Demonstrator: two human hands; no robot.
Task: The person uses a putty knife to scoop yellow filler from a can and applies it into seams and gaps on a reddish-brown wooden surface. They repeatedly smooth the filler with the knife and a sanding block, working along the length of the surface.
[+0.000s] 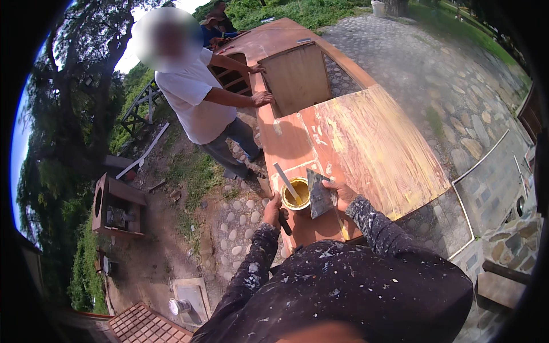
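A round can of yellow putty (303, 200) stands on the near end of the reddish wooden panel. A flat stick (284, 178) leans inside it, its lower end in the putty. My left hand (273, 210) is closed by the can's left rim, around a tool whose dark handle (285, 222) sticks out below. Its blade is hidden from me. On the can's other side, my right hand (343, 195) grips a grey, putty-smeared spreader plate (321, 194) by its right edge, tilted up beside the rim.
Yellow streaks cover the right part of the wooden panel (377, 137). Beyond it are rectangular openings, one with a board (297, 80) in it. A person in a white shirt (186, 97) rests both hands on the left edge. A wooden box (117, 206) stands on the ground, left.
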